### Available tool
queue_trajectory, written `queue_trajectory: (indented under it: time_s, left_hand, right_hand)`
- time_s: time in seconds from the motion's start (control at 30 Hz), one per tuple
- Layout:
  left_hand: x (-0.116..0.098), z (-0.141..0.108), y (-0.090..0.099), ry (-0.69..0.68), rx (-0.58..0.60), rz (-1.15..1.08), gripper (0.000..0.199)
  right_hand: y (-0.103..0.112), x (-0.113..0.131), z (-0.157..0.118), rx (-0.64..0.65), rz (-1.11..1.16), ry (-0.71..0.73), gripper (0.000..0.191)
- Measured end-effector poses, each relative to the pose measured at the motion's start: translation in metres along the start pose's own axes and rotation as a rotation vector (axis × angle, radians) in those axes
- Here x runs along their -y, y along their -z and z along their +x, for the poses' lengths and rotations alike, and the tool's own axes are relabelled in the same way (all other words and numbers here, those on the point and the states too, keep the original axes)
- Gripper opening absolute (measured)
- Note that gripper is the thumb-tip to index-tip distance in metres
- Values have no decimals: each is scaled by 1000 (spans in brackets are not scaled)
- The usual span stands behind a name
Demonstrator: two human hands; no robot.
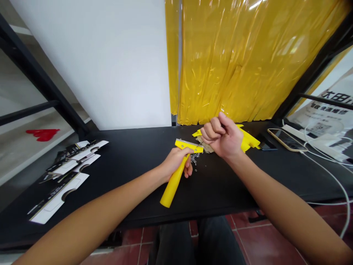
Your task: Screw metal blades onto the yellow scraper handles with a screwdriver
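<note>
Two bare hands: left hand low near the middle of the worktop; right hand raised just beside the scraper head.
Left fingers: narrow, wrapped tightly around the top of a yellow plastic-handled scraper.
Scraper position: held tilted above a black flat worktop, yellow head and thin metal edge pointing up and away, handle angled down toward the worktop's near edge.
Right fingers: curled into a tight fist; anything inside cannot be told.
Under the right hand: jagged yellow plastic pieces and torn brown cardboard scraps.
Beside the scraper head: small pale crumbs and flakes scattered on the worktop.
Worktop's left side: several black-and-white cardboard packaging sleeves, loosely overlapping.
Worktop's right side: black smartphone, gold-framed smartphone, white power strip, white cable.
Behind: shiny yellow plastic strip curtain against a white wall.
Below: dark trousers over red floor tiles.
</note>
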State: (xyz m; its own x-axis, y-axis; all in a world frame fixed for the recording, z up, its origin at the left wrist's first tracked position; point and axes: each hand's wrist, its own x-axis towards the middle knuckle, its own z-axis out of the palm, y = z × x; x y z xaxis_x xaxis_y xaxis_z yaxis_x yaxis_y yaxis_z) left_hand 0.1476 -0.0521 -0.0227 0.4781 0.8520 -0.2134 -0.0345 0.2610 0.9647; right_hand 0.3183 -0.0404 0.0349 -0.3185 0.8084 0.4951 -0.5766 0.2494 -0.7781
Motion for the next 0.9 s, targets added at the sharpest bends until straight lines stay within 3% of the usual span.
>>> queue_trajectory:
  time_s: [0.67, 0.9]
  left_hand:
    - [3, 3, 1, -14, -41, -57, 46]
    - [5, 6, 4, -27, -26, -100, 46]
  right_hand:
    - [4, -12, 1, 67, -7, -36, 57]
    - [-6, -14, 0, 36, -43, -25, 39]
